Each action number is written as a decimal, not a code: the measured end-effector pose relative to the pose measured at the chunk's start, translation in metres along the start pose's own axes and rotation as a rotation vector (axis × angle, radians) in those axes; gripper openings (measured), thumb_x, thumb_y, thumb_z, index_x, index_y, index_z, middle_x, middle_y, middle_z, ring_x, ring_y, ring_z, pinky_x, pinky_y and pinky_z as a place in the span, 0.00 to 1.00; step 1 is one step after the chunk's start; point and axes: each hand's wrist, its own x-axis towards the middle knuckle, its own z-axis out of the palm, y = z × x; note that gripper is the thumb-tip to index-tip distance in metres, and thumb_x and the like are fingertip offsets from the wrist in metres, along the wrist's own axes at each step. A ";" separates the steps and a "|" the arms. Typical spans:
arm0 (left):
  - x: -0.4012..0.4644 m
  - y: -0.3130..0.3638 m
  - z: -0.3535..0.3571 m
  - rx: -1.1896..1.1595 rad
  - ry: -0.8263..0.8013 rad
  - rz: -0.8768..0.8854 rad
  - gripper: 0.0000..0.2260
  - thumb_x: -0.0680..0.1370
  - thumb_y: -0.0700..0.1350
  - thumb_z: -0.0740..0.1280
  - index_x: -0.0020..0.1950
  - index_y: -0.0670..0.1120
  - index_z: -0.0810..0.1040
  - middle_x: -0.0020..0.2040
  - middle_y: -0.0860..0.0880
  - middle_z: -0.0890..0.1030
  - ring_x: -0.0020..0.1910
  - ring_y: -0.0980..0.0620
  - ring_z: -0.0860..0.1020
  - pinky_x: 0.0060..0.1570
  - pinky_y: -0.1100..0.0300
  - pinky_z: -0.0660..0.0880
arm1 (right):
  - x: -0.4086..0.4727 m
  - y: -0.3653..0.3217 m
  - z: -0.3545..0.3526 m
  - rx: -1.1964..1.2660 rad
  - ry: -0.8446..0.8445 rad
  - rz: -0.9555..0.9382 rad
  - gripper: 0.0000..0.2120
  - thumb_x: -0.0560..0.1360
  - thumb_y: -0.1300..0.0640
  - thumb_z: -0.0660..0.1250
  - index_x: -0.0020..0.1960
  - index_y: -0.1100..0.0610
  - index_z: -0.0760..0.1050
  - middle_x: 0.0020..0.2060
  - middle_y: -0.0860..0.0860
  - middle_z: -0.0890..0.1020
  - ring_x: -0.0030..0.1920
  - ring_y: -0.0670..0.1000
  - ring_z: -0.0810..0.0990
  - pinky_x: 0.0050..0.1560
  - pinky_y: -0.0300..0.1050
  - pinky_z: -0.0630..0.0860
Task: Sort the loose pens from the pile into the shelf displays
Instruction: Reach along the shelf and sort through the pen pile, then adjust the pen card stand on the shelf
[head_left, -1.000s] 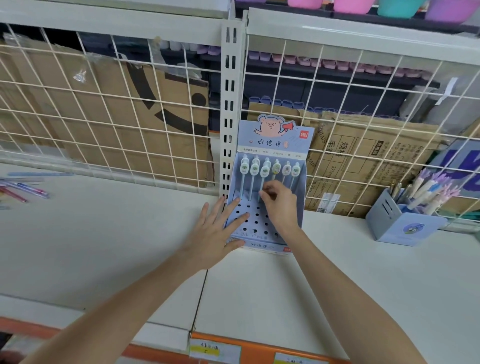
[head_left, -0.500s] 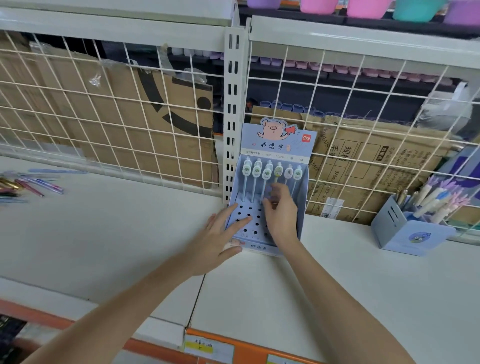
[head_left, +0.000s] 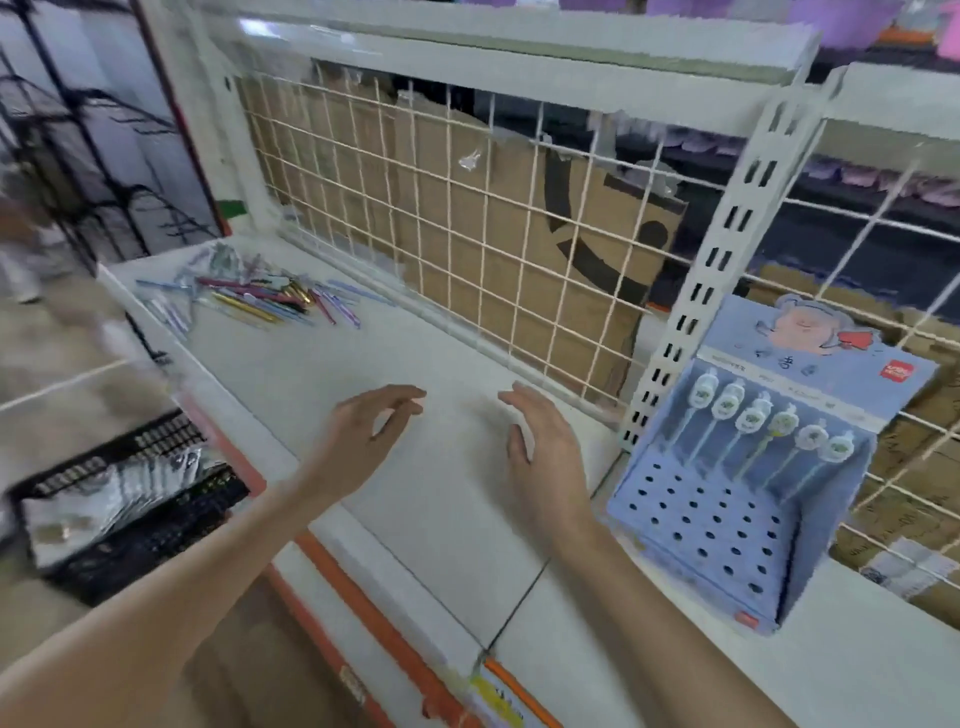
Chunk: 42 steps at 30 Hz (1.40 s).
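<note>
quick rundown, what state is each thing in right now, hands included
left hand: open, fingers loosely curled, empty
right hand: open, empty, above the shelf
pen pile: loose, scattered at the shelf's far left end
blue pen display: upright against the wire grid, six pens in its back row, front holes empty

White wire grid panel forming the back of the shelving, fixed beside a slotted white upright. Brown cardboard with a curved black marking stands behind the grid; a scrap of clear tape clings to the wires. Orange price rail edging the front, bearing a yellow label. Black plastic basket, lower left, holding silvery packets. Dark wire rack, far left, blurred. Purple and pink containers on the tier above, upper right.
</note>
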 end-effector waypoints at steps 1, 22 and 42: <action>-0.002 -0.012 -0.013 0.036 0.009 -0.051 0.09 0.78 0.39 0.64 0.56 0.46 0.79 0.47 0.57 0.81 0.45 0.63 0.78 0.47 0.82 0.65 | 0.005 -0.006 0.013 -0.002 -0.029 -0.016 0.19 0.72 0.70 0.59 0.60 0.59 0.76 0.62 0.56 0.77 0.62 0.48 0.71 0.65 0.31 0.57; 0.109 -0.307 -0.148 0.166 0.104 -0.460 0.13 0.79 0.40 0.61 0.64 0.45 0.75 0.60 0.44 0.76 0.46 0.54 0.75 0.49 0.63 0.70 | 0.204 -0.093 0.300 -0.065 -0.457 -0.006 0.19 0.76 0.65 0.60 0.66 0.57 0.71 0.63 0.52 0.76 0.64 0.51 0.72 0.59 0.34 0.63; 0.179 -0.366 -0.175 -0.127 -0.005 -0.871 0.17 0.73 0.37 0.70 0.60 0.43 0.73 0.42 0.45 0.82 0.36 0.53 0.80 0.38 0.60 0.78 | 0.260 -0.107 0.341 -0.285 -0.684 0.090 0.19 0.76 0.66 0.62 0.66 0.57 0.71 0.60 0.53 0.72 0.60 0.52 0.71 0.57 0.38 0.66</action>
